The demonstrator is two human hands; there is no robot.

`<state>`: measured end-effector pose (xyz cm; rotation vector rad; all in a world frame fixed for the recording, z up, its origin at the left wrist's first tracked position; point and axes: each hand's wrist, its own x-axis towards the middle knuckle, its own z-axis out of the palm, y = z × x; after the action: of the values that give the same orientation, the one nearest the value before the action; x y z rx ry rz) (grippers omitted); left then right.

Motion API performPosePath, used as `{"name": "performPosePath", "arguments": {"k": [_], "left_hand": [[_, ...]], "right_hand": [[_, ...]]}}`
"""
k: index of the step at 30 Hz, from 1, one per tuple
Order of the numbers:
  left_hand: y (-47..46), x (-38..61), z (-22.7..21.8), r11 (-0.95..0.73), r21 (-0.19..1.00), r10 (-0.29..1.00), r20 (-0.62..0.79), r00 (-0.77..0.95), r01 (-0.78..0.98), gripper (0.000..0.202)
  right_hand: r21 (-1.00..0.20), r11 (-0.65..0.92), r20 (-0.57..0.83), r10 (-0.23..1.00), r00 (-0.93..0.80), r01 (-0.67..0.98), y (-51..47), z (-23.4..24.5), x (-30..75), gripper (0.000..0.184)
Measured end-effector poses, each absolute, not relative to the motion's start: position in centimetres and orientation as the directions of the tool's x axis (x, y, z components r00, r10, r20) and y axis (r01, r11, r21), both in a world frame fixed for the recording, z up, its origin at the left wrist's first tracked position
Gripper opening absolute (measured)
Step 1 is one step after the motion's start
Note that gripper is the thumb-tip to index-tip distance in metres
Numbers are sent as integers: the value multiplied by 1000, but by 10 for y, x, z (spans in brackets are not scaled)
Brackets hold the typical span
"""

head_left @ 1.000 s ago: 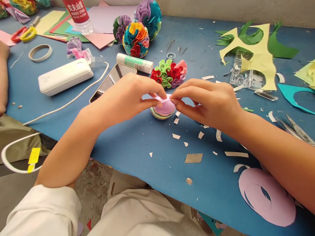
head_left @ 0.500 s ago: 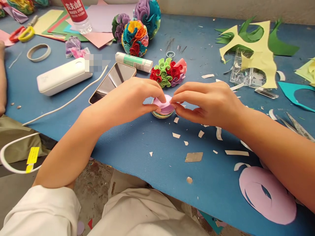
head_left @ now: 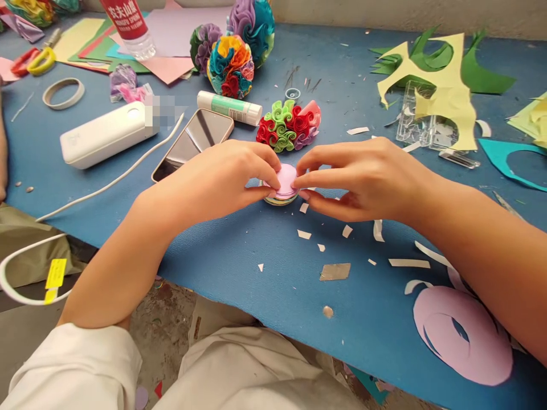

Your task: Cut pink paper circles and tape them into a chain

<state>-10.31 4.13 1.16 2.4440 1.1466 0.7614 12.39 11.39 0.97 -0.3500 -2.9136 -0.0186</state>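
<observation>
My left hand [head_left: 222, 179] and my right hand [head_left: 363, 176] meet at mid-table, each pinching an edge of a small lilac paper circle [head_left: 285, 179]. The circle is held just above a low stack of coloured paper circles [head_left: 277, 199] lying on the blue table [head_left: 239, 267]. Behind my fingertips sits a half-made paper flower cluster [head_left: 289, 125] of red, green and pink rolls.
A phone [head_left: 194, 139], a white power bank [head_left: 105, 134] with its cable, and a glue stick [head_left: 229, 107] lie left of centre. Finished paper flower balls [head_left: 231, 65] stand at the back. Cut paper scraps [head_left: 444, 97], a clear plastic box [head_left: 421, 122] and lilac offcuts [head_left: 464, 336] lie right.
Both hands have lowered slightly and the lilac circle, held folded up a second ago, now lies flatter over the stack. The view has shifted a little.
</observation>
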Motion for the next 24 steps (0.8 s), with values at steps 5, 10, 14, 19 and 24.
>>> {"name": "performPosePath", "arguments": {"k": [5, 10, 14, 19, 24], "left_hand": [[20, -87, 9, -592, 395, 801, 195, 566, 702, 41], [1, -67, 8, -512, 218, 845, -46, 533, 831, 91], [12, -68, 22, -469, 217, 861, -103, 497, 856, 72], [30, -62, 17, -436, 165, 898, 19, 439, 885, 80], [35, -54, 2, -418, 176, 891, -113, 440, 891, 102]], "right_hand": [[87, 982, 174, 150, -973, 166, 106, 20, 125, 33], [-145, 952, 61, 282, -957, 271, 109, 32, 127, 23], [-207, 926, 118, 343, -932, 315, 114, 59, 132, 30], [-58, 926, 380, 366, -850, 373, 103, 88, 142, 34], [48, 933, 445, 299, -844, 357, 86, 82, 174, 29]]}}
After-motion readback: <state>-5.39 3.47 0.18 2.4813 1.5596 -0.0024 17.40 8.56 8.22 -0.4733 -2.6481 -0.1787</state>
